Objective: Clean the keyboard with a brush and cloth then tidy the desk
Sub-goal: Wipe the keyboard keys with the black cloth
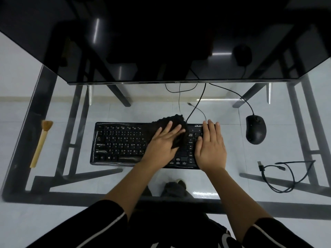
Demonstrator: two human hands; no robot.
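On keyboard [123, 143] — left hand [163, 143] presses cloth [174, 122]; right hand [210, 148] flat.

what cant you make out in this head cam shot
Head view:
- Keys under the left hand, cloth and right hand: covered.
- Keyboard legends: too small.
- Monitor screen: dark, top cut off.
- Brush bristle cleanliness: too small.

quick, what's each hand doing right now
Left hand: open, fingers spread, pressing the black cloth flat on the keyboard.
Right hand: open, flat on the keyboard's number pad, holding nothing.
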